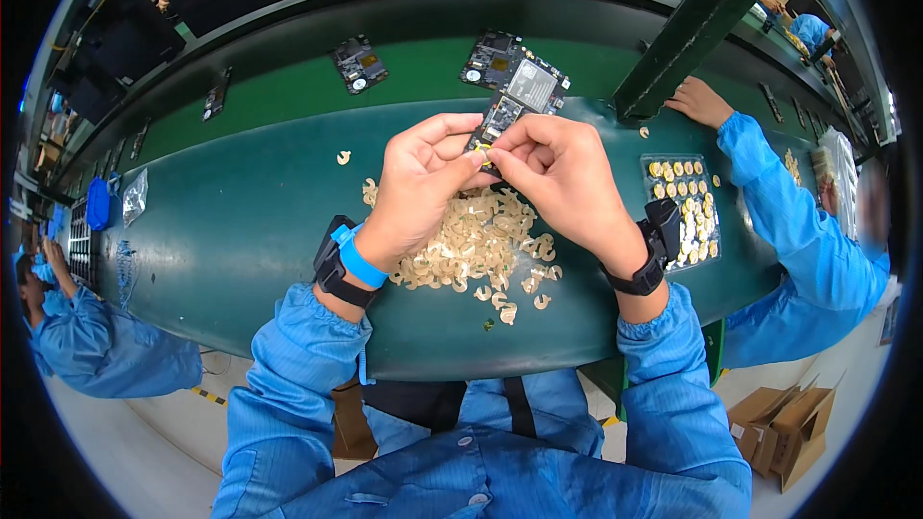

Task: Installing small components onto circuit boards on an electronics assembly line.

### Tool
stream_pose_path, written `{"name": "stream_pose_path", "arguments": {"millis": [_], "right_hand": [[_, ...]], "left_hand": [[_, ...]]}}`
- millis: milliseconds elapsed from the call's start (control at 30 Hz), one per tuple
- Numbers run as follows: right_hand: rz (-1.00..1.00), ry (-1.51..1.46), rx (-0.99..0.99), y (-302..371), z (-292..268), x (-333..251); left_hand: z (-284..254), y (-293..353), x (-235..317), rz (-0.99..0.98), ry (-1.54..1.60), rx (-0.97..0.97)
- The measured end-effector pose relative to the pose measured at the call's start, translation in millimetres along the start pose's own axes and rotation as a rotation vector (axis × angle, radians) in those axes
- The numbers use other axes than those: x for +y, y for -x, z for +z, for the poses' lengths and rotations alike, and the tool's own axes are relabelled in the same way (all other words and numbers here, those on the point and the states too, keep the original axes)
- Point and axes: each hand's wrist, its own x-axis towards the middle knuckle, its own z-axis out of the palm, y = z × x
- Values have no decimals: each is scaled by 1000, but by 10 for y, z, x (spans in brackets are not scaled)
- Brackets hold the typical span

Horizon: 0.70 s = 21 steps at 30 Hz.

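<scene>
A dark circuit board (532, 85) with a silver plate is held in front of the body, its lower end gripped between the thumb and bent fingers of the left hand (423, 168); the rest is extended up past the fingertips, leaning right. By the right hand (562, 168), thumb and forefinger are brought together over a small yellow-edged piece (484, 147) at that lower end; whether it is pinched or merely pressed cannot be told. Below the hands, pale C-shaped pieces (481, 240) are heaped on the green desk (240, 259). Beside the right wrist, round gold parts are carried in a tray (715, 248).
</scene>
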Motion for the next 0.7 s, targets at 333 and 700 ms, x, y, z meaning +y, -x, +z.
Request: {"name": "stream_pose_path", "arguments": {"millis": [333, 700], "right_hand": [[147, -119, 249, -50, -98, 85], [105, -553, 80, -11, 140, 70]], "left_hand": [[-13, -37, 51, 98, 100, 74], [73, 21, 14, 153, -64, 26]]}}
